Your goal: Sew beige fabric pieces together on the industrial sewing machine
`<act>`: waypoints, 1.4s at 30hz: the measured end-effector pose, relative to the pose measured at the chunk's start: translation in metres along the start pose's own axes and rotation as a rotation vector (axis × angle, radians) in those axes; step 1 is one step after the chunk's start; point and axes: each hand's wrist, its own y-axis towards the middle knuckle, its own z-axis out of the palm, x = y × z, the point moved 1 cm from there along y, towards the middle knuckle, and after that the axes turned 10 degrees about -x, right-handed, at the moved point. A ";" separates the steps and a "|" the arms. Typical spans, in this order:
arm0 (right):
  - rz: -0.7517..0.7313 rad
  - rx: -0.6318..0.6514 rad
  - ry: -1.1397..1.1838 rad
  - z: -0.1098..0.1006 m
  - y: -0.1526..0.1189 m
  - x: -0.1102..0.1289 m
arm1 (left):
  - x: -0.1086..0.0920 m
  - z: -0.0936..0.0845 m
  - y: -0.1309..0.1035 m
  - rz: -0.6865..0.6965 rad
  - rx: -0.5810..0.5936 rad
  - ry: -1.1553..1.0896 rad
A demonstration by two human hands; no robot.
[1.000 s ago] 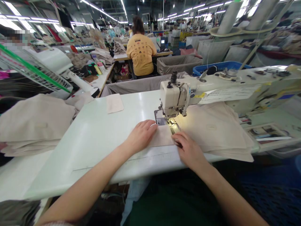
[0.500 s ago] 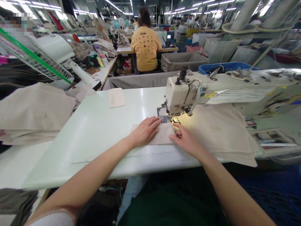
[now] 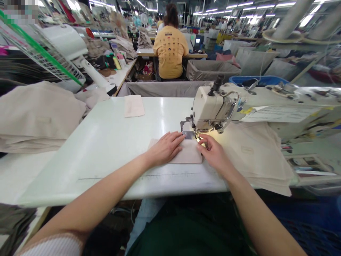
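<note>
A small beige fabric piece [image 3: 190,151] with rounded corners lies at the front of the sewing machine [image 3: 209,105], its far edge by the lit presser foot. Across its left part my left hand [image 3: 167,147] rests flat, palm down, fingers stretched toward the metal guide plate [image 3: 188,135]. My right hand [image 3: 213,151] is at the piece's right edge, just below the needle area, thumb and forefinger pinched together there with the other fingers curled. The fingertips partly hide the stitching spot.
Beige fabric panels [image 3: 255,153] lie under the machine arm on the right. Another beige piece [image 3: 134,106] lies on the table's far side. A fabric stack [image 3: 39,117] stands at left beside a white lamp [image 3: 65,42]. A person in yellow [image 3: 172,49] sits ahead, back turned.
My right hand's fingers have drawn together at the fabric's right edge, uncovering its near right corner. My left hand stays flat on the piece. The whole view has shifted slightly.
</note>
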 end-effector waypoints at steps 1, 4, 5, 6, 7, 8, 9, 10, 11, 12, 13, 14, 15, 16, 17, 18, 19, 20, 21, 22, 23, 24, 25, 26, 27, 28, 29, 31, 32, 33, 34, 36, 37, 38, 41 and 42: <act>0.024 0.025 0.008 0.000 -0.001 0.000 | 0.000 0.000 0.000 -0.001 0.000 0.002; 0.162 0.169 -0.014 -0.001 -0.008 -0.001 | 0.000 0.001 0.000 0.005 -0.009 0.002; 0.195 0.214 -0.033 -0.001 -0.010 -0.001 | 0.000 0.001 0.000 0.007 -0.015 0.003; 0.207 0.244 -0.056 -0.001 -0.011 -0.001 | 0.000 0.001 0.000 0.010 -0.017 0.005; 0.200 0.259 -0.079 -0.002 -0.012 0.000 | 0.000 0.001 0.001 0.011 -0.017 0.007; 0.185 0.266 -0.099 -0.002 -0.013 0.000 | 0.000 0.001 0.001 0.010 -0.013 0.010; 0.169 0.273 -0.112 -0.002 -0.013 0.001 | 0.000 0.001 0.001 0.009 -0.007 0.012; 0.161 0.282 -0.118 -0.003 -0.013 0.002 | 0.000 0.000 0.001 0.008 0.000 0.011; 0.161 0.294 -0.117 -0.004 -0.013 0.002 | 0.000 0.000 0.001 0.007 0.006 0.009; 0.167 0.306 -0.112 -0.004 -0.013 0.002 | 0.001 -0.001 0.001 0.006 0.009 0.006; 0.177 0.314 -0.109 -0.005 -0.013 0.001 | 0.001 -0.001 0.001 0.007 0.009 0.000; 0.187 0.318 -0.109 -0.006 -0.013 0.001 | 0.002 -0.002 0.001 0.009 0.009 -0.009; 0.194 0.320 -0.112 -0.006 -0.014 0.000 | 0.003 -0.003 0.000 0.012 0.009 -0.018; 0.198 0.322 -0.115 -0.007 -0.015 0.000 | 0.004 -0.003 0.000 0.016 0.009 -0.027; 0.198 0.324 -0.118 -0.007 -0.015 -0.001 | 0.005 -0.003 0.000 0.021 0.012 -0.034; 0.194 0.326 -0.120 -0.008 -0.016 -0.001 | 0.006 -0.003 0.000 0.025 0.016 -0.038; 0.187 0.330 -0.124 -0.008 -0.017 -0.001 | 0.006 -0.003 0.000 0.028 0.020 -0.038; 0.177 0.333 -0.129 -0.008 -0.017 -0.001 | 0.007 -0.003 0.000 0.029 0.023 -0.036; 0.164 0.336 -0.138 -0.009 -0.017 0.000 | 0.007 -0.003 0.000 0.030 0.027 -0.033; 0.150 0.338 -0.149 -0.010 -0.017 0.001 | 0.007 -0.004 0.000 0.030 0.030 -0.030; 0.137 0.340 -0.164 -0.010 -0.017 0.002 | 0.006 -0.004 0.000 0.029 0.033 -0.028; 0.124 0.343 -0.182 -0.011 -0.017 0.004 | 0.006 -0.004 0.000 0.028 0.035 -0.027; 0.113 0.345 -0.204 -0.012 -0.016 0.006 | 0.006 -0.004 0.001 0.027 0.037 -0.028; 0.105 0.347 -0.227 -0.013 -0.016 0.008 | 0.005 -0.004 0.001 0.027 0.038 -0.029; 0.099 0.349 -0.249 -0.014 -0.016 0.011 | 0.005 -0.005 0.001 0.027 0.037 -0.031; 0.094 0.352 -0.269 -0.015 -0.016 0.013 | 0.005 -0.005 0.000 0.027 0.037 -0.033; 0.090 0.354 -0.287 -0.015 -0.016 0.016 | 0.005 -0.005 0.000 0.028 0.038 -0.035; 0.083 0.356 -0.322 -0.016 -0.016 0.020 | 0.005 -0.005 0.000 0.029 0.040 -0.037; 0.079 0.353 -0.347 -0.016 -0.017 0.023 | 0.005 -0.006 0.000 0.028 0.040 -0.039; 0.071 0.347 -0.381 -0.016 -0.017 0.025 | 0.005 -0.006 0.000 0.027 0.040 -0.041; 0.059 0.338 -0.422 -0.016 -0.018 0.028 | 0.005 -0.006 0.000 0.026 0.038 -0.044; 0.023 0.317 -0.506 -0.016 -0.019 0.032 | 0.006 -0.006 0.000 0.023 0.033 -0.049; 0.003 0.306 -0.541 -0.016 -0.020 0.034 | 0.006 -0.006 0.000 0.023 0.031 -0.049; -0.016 0.296 -0.568 -0.016 -0.021 0.035 | 0.006 -0.005 0.000 0.025 0.029 -0.048; -0.061 0.268 -0.624 -0.015 -0.024 0.036 | 0.006 -0.005 -0.001 0.031 0.024 -0.040; -0.072 0.263 -0.647 -0.015 -0.025 0.036 | 0.006 -0.004 -0.001 0.030 0.023 -0.037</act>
